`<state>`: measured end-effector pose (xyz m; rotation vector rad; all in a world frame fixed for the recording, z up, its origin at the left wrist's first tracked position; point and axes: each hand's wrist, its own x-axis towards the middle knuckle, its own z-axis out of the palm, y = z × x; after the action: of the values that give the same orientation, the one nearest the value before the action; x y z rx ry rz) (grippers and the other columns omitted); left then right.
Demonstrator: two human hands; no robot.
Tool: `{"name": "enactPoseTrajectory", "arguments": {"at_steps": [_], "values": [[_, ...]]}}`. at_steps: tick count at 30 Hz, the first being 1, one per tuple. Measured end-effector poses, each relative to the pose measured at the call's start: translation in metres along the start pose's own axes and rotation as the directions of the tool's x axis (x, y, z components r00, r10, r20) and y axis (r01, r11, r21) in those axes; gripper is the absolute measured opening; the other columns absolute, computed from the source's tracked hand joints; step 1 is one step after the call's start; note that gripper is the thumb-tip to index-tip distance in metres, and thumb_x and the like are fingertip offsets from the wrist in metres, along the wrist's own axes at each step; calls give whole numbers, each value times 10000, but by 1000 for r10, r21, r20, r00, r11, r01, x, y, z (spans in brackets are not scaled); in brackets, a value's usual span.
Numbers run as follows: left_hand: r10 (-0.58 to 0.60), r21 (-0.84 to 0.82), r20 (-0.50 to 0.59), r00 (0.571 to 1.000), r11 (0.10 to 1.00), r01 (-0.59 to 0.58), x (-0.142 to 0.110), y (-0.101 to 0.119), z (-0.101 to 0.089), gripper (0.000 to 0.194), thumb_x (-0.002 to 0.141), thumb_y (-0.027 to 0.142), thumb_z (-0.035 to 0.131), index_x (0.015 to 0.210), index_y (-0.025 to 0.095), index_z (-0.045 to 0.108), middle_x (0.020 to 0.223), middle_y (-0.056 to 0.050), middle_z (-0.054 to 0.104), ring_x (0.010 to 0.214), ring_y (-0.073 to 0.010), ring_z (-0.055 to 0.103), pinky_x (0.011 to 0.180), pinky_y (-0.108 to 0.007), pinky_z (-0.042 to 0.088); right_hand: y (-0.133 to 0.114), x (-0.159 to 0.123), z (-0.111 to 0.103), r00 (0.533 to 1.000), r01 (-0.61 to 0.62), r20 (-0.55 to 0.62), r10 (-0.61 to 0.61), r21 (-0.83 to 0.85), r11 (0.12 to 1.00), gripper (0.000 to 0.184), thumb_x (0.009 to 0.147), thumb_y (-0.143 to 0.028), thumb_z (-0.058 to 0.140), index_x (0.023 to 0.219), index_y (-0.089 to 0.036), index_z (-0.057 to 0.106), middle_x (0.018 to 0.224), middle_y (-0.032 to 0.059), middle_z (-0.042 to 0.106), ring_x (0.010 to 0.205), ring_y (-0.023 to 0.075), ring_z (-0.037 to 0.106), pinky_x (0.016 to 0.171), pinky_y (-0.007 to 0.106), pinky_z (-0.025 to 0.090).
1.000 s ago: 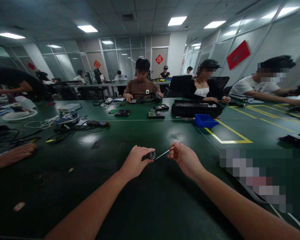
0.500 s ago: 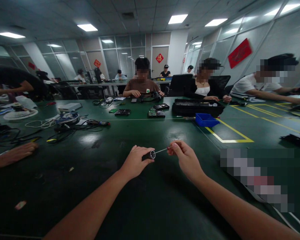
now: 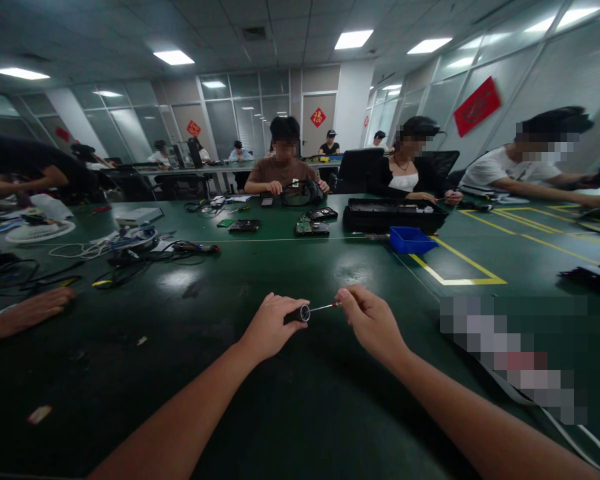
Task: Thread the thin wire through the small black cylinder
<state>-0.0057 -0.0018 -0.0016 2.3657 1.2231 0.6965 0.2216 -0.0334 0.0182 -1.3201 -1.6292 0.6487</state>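
Observation:
Above the green tabletop, my left hand (image 3: 271, 327) is closed around a short black cylinder (image 3: 297, 314) with a pale ring at its open end, which faces right. My right hand (image 3: 370, 312) pinches the small red handle of a thin screwdriver (image 3: 324, 307). The metal shaft points left, and its tip reaches the cylinder's ringed end. Whether the tip touches anything inside is too small to tell. Most of the cylinder's body is hidden by my left fingers.
A blue bin (image 3: 413, 241) and a long black housing (image 3: 395, 215) stand ahead on the right. Circuit-board parts (image 3: 312, 229) lie ahead. Tangled cables (image 3: 130, 257) spread at left, near another person's hand (image 3: 40, 308). A blurred-out flat object (image 3: 515, 360) with a strap lies right.
My right hand has turned slightly, and the screwdriver now lies nearer to level, its handle a little lower. My left hand keeps its hold on the cylinder.

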Motion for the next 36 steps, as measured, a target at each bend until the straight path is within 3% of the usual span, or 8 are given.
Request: {"name": "enactPoseTrajectory", "arguments": {"at_steps": [2,5,8,11,14,24,29,36], "values": [[1,-10,-5,1000,1000,-1,0,1,0,392,886,298,700,1270,317,623,1207,-23,682,1159,-250,577,1130,-527,281,0,0,0,999,2,-34,-1,4,1000,289,986,-446,458,978,-232,652,712,7,617,594,175,544,561,319,404],[-8,-25,-26,1000,1000,7,0,1,0,386,890,292,694,1270,298,627,1179,-29,689,1112,-249,585,1098,-504,334,0,0,2,998,-13,-62,22,137,990,265,949,-415,533,1121,-225,598,839,34,674,713,199,615,649,339,475],[-20,-43,-28,999,999,18,-1,3,-2,402,891,292,692,1286,291,617,1166,-28,688,1074,-241,584,1034,-451,401,2,3,5,995,-77,-41,95,329,941,272,900,-453,618,1024,-211,636,869,47,691,801,213,652,764,376,521],[32,-52,-1,999,998,-32,-1,5,-5,403,901,287,680,1297,293,606,1198,-26,679,1102,-231,578,1014,-417,412,7,10,6,974,-189,14,225,596,781,300,863,-504,650,912,-207,651,807,30,655,746,191,635,769,388,551],[53,-26,8,999,998,-53,0,6,-7,390,915,275,662,1300,296,601,1238,-26,668,1151,-229,569,1063,-445,374,12,15,6,934,-333,144,328,685,648,297,815,-498,683,815,-208,622,684,-1,579,602,161,572,695,382,561],[22,-18,-15,1000,1000,-23,1,-2,-3,392,901,274,681,1285,311,611,1218,-19,676,1146,-234,574,1080,-472,357,14,7,9,985,-139,-24,169,464,875,290,907,-497,606,929,-208,627,840,29,649,761,183,631,732,355,550],[18,-10,-19,1000,1000,-18,1,0,-3,396,901,287,681,1290,307,610,1212,-27,680,1138,-240,580,1082,-485,355,13,6,8,991,-78,-63,117,437,896,270,932,-481,580,945,-215,618,855,30,650,773,185,634,747,356,546],[3,-2,-16,1000,1000,-3,0,2,-3,413,888,310,698,1292,291,616,1185,-37,686,1099,-250,580,1045,-467,388,4,4,5,998,-38,-28,50,333,942,274,939,-479,569,945,-212,631,814,36,681,753,196,652,736,361,532]]}}
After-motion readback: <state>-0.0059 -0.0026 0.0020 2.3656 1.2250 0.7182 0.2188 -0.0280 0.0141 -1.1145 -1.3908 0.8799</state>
